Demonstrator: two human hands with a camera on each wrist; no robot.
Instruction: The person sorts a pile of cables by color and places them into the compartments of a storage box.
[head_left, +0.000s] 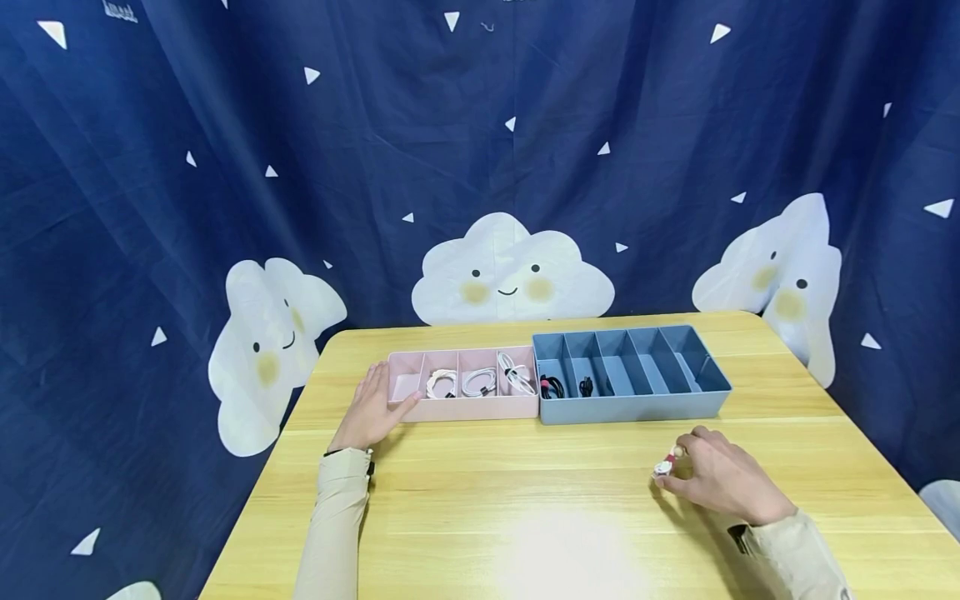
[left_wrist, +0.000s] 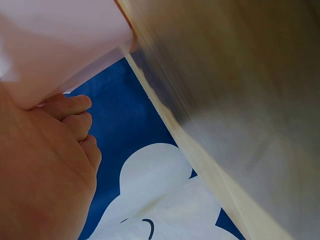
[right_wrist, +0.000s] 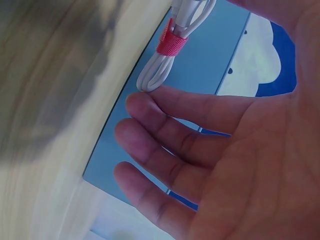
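My right hand [head_left: 723, 475] pinches a bundled white cable [head_left: 664, 467] above the table, in front of the blue divided box [head_left: 637, 408]. In the right wrist view, a pinkish-red strap [right_wrist: 171, 45] wraps the folded cable, one loop end touching the fingertips. My left hand [head_left: 367, 408] rests against the left end of the pink divided box [head_left: 465, 408], its thumb near the front corner. Coiled white cables [head_left: 478, 383] lie in three of the pink compartments; the leftmost holds none. Black cables [head_left: 552, 387] sit in the two left compartments of the blue box.
Both boxes stand end to end toward the back of the wooden table [head_left: 480, 483]. A dark blue curtain [head_left: 375, 167] with clouds and white triangles hangs behind and at the sides. Glare lies on the front middle of the tabletop.
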